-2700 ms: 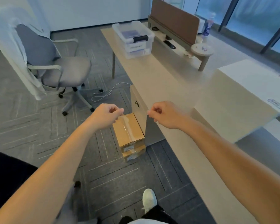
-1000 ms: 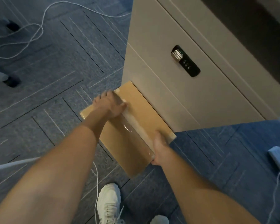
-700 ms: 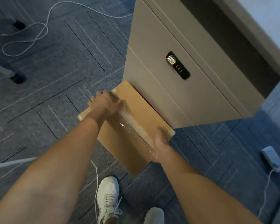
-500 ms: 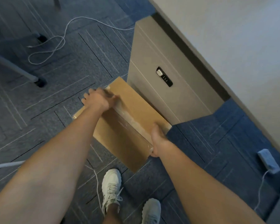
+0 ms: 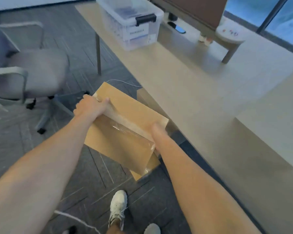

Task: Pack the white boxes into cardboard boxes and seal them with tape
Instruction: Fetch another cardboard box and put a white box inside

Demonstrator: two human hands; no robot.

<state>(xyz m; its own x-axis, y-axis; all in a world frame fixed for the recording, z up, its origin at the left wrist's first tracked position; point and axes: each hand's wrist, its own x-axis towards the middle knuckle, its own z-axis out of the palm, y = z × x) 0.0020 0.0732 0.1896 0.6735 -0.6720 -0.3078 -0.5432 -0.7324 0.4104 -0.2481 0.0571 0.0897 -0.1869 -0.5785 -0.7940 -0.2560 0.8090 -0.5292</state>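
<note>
Both hands [image 5: 91, 106] [image 5: 156, 130] have lifted the taped cardboard box [image 5: 125, 127] off the stack.

Both bare forearms reach forward and down from the near edge, converging toward the middle. The left hand [image 5: 91, 106] sits farther away, knuckles up, its fingers [image 5: 103, 100] curled over the far left end of the cardboard box [image 5: 125, 132] in a closed grip. The right hand [image 5: 158, 132] is nearer and to the right, pressed edge-on against the box's right end with the thumb side up; its fingers are hidden behind that end.
</note>
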